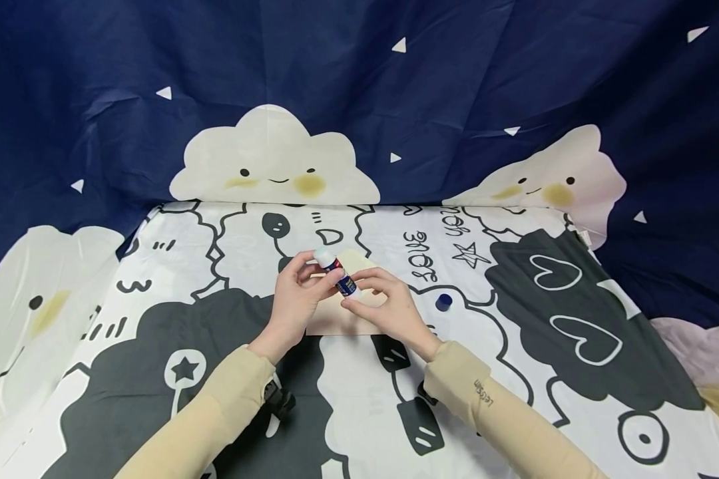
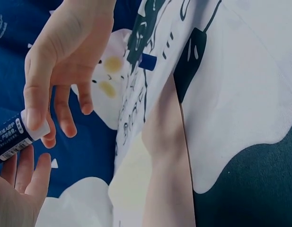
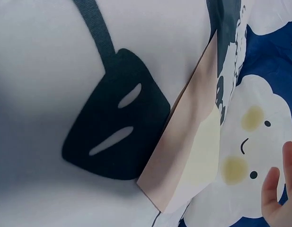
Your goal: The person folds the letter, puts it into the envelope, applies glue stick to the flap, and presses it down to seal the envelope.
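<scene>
My left hand (image 1: 296,293) holds a dark blue glue stick (image 1: 339,275) at a tilt between thumb and fingers. Its white upper end is uncovered and points up and left. The thumb and a finger of my right hand (image 1: 389,303) pinch the white base (image 2: 37,130) of the stick; the other fingers are spread apart. Below the hands lies a pale pink envelope (image 1: 344,322), its cream flap (image 3: 202,156) folded out away from me. The blue cap (image 1: 444,303) rests to the right on the cloth. Only part of my right hand shows in the right wrist view.
A white and dark grey patterned cloth (image 1: 455,372) covers the table. Behind its far edge hangs a navy curtain (image 1: 335,60) printed with clouds and small white triangles. Each wrist wears a black strap or mount (image 1: 278,399) near the beige sleeve (image 1: 216,406).
</scene>
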Demonstrator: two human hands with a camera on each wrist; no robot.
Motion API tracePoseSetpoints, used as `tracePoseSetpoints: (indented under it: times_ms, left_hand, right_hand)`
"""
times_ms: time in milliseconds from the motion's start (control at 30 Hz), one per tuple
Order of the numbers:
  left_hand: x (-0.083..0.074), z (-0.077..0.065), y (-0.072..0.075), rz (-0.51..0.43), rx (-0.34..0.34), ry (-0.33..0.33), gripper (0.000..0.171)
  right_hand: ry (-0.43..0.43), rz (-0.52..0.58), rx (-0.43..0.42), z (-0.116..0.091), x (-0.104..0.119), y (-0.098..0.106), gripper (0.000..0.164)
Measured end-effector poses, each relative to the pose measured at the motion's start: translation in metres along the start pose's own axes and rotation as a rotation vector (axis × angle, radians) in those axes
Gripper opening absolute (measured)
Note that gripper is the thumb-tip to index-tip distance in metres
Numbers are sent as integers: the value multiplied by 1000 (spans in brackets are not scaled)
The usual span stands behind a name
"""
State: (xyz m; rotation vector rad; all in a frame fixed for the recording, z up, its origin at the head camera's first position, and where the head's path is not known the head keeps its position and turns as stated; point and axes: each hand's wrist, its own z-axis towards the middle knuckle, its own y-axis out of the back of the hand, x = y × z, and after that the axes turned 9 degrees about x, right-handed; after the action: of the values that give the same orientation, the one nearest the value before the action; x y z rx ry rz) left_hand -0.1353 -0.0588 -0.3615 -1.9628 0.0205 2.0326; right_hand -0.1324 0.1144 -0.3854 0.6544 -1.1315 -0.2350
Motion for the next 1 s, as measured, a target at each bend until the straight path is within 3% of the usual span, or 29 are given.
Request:
tracePoseSetpoints:
  times_ms: [300,733,833,1000]
  left_hand:
    - [0,3,-5,28,-62,0,38]
    - [4,4,-12,68,-181,-4,35]
    - [3,3,-11,41,-160,-20,35]
    - [1,1,-2,-22,-88,-47,31]
  right_hand:
    - [111,-72,-125,3,-1,-6,20]
    - [66,-182,-185,4,0,-9,23]
    - [47,-129,-149,3,2,-9,23]
    - [-76,103,27,0,5,-3,28]
